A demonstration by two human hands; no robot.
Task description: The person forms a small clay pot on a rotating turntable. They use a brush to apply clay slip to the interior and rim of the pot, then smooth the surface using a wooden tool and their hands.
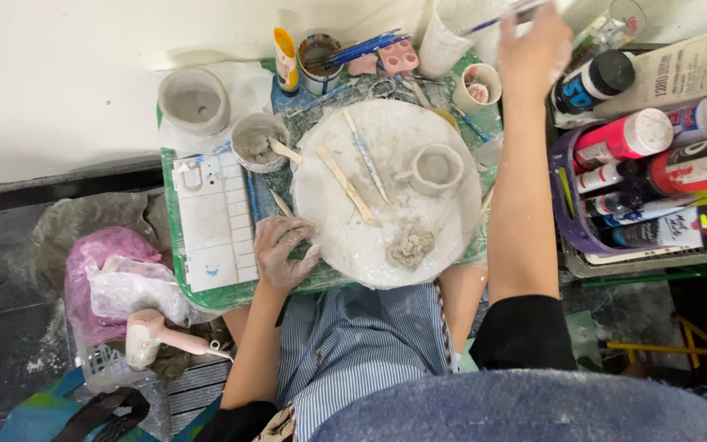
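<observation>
On the desk (206,296), a green, clay-smeared surface, sits a large round white board (386,237) dusted with grey clay, and beside its left edge lies a white rectangular paint palette with many small wells (214,221). At the right stands a purple plastic basket (570,233) packed with paint bottles lying on their sides. Beyond the palette sit a grey clay pot with thick walls (195,100) and a smaller round bowl of wet grey slip (257,143). Near the middle of the board stands a small unfired grey clay cup with a handle (435,168), with a rough lump of grey clay (411,247) near the board's front edge and a flat wooden modelling stick (347,187) lying aslant to the cup's left. The left hand (282,252), coated in clay, rests on the board's left rim with fingers loosely spread and holds nothing. The right hand (536,45) reaches far back over the desk, its fingers pressed around a thin blue-handled brush (497,18) just beside a tall white container (450,33).
</observation>
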